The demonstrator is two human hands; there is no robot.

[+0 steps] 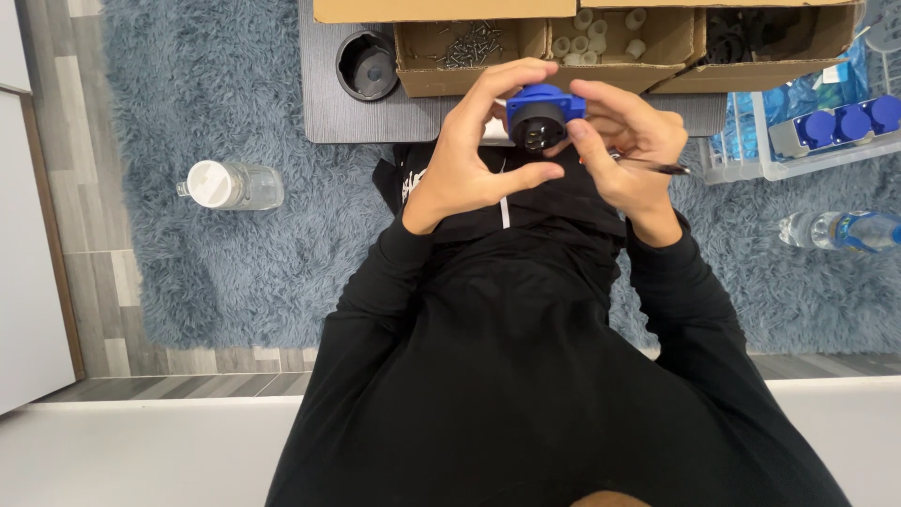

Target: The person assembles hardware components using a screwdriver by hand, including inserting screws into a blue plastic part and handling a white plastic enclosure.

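A blue socket housing [542, 115] with a round black insert showing its pin holes sits lifted off the table near the far centre, its black face turned toward the camera.

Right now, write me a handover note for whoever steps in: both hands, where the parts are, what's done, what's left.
Left hand: grips the blue socket housing from its side, black insert facing the camera.
Right hand: steadies the housing's other side and also holds a thin screwdriver-like tool.
Parts: cardboard box on the dark table holds screws and small white caps; finished-looking blue sockets lie in a clear bin to the right.
Done: insert sits in the housing.
Left: whether it is screwed down cannot be told.
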